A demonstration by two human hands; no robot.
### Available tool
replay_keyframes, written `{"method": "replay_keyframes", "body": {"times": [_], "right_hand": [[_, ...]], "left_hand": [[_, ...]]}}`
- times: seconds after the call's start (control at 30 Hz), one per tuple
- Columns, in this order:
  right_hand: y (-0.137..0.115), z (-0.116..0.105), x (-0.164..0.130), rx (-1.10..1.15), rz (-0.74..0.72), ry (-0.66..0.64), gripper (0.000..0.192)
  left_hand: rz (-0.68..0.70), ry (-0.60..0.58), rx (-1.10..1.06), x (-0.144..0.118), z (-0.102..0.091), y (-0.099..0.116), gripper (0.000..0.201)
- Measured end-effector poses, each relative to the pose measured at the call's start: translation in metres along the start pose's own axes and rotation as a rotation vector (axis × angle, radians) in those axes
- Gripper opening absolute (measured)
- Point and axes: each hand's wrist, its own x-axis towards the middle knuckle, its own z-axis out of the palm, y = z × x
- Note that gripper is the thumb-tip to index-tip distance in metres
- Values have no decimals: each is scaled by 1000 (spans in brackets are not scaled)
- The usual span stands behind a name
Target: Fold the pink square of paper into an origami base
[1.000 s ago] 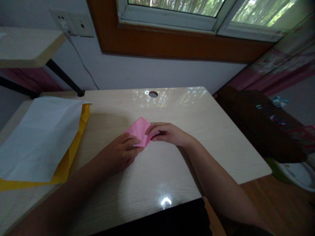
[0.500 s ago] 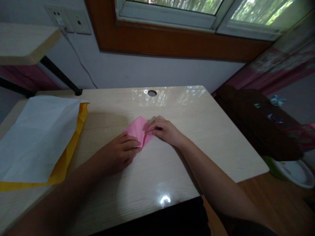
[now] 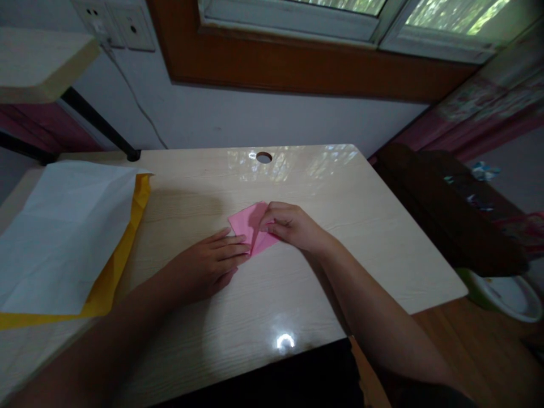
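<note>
I am leaning over the pale wooden desk (image 3: pixel 323 294), and I am taking its round cable hole (image 3: pixel 264 157) as my marker for everything else. Nearest to me, well on my side of that hole, a bright glare spot is shining on the desk's front edge. A little further in, my left hand (image 3: pixel 204 266) is lying flat and spread, palm down on the wood, its fingertips (image 3: pixel 238 247) pressing on the near left corner of the pink paper (image 3: pixel 249 225); it is gripping nothing, only pinning the sheet. Beside it, my right hand (image 3: pixel 293 226) is curling loosely, thumb and forefinger pinching a raised flap of that paper along its middle crease. The pink paper itself is lying folded on the desk, between the hole and me, almost straight below the hole and touching both hands.

Far to the left of the hole, a large white sheet (image 3: pixel 59 232) is resting on a yellow sheet (image 3: pixel 121 255), whose edge is peeking out along the right and near sides. To the right of the hole, past the desk's edge, a dark brown chair (image 3: pixel 442 209) is standing, with a white and green bowl (image 3: pixel 505 294) on the floor near it. Beyond the hole, the wall is carrying a cord (image 3: pixel 136 102) running up to a socket plate (image 3: pixel 114 22), and a wooden window frame (image 3: pixel 297 68) is sitting above.
</note>
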Motion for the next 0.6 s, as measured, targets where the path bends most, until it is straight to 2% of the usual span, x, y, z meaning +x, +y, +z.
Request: {"method": "replay_keyframes", "body": {"times": [0.13, 0.27, 0.4, 0.6], "right_hand": [[3, 2, 1, 1, 9, -48, 16], [10, 6, 1, 1, 77, -82, 12], [14, 8, 0, -6, 162, -53, 12], [16, 5, -3, -38, 257, 2, 23]], "left_hand": [[18, 32, 7, 2, -1, 3, 39], [24, 40, 24, 4, -3, 6, 36], [22, 36, 2, 2, 0, 5, 38], [10, 6, 1, -1, 4, 3, 39]]}}
